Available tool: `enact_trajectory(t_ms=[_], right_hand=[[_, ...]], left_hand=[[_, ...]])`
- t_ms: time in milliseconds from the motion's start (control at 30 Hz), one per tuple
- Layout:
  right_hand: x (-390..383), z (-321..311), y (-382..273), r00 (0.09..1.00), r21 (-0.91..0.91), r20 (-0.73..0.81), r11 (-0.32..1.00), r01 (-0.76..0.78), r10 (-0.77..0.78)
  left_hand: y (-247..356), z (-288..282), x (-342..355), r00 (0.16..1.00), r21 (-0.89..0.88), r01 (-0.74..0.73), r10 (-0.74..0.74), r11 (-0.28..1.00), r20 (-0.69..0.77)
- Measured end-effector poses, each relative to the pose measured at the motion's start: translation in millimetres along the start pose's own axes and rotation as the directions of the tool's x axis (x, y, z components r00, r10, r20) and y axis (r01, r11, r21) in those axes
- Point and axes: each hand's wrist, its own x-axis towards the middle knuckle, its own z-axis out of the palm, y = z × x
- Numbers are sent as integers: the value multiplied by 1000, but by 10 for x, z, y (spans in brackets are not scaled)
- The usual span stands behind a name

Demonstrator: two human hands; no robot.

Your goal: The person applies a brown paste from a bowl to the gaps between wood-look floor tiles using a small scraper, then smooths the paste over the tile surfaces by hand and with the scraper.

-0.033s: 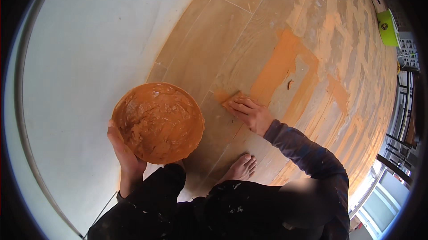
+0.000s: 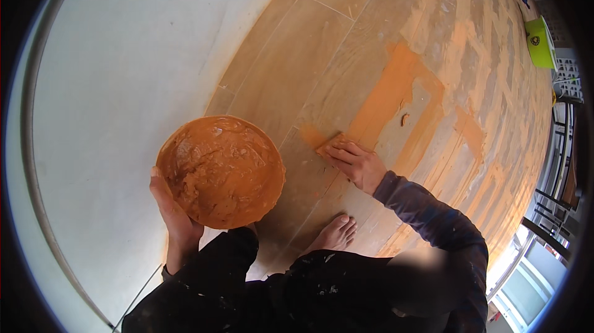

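Left hand clasped around the rim of the orange bowl of filler, held above the floor beside the knee; right hand pressed flat, fingers together, on a small spreader against the wooden floorboards. Best kept low-angled and firm, dragging paste along the seam toward the orange patch, leaving no ridges.

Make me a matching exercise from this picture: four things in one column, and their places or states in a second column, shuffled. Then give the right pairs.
Things:
1. bowl
2. right hand
3. bare foot
4. green container

Places or states:
A. far off at the upper right edge of the floor
B. pressed flat on the floor boards over a small orange-smeared tool
C. held up by the left hand, full of orange paste
D. standing on the floor just in front of the dark trousers

Pairs: 1-C, 2-B, 3-D, 4-A
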Motion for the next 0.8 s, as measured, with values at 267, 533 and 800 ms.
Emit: enact_trajectory(t_ms=[267,533,800], right_hand=[[735,-23,362,995,72,-97,997,40,-32],[-140,-166,263,982,-77,174,993,91,-76],[484,-254,220,993,108,-79,991,-79,88]], left_hand=[[-3,50,37,998,-17,68,-68,998,0],[6,-20,5,997,-32,70,-71,997,-28],[34,44,20,994,-10,110,-110,994,-27]])
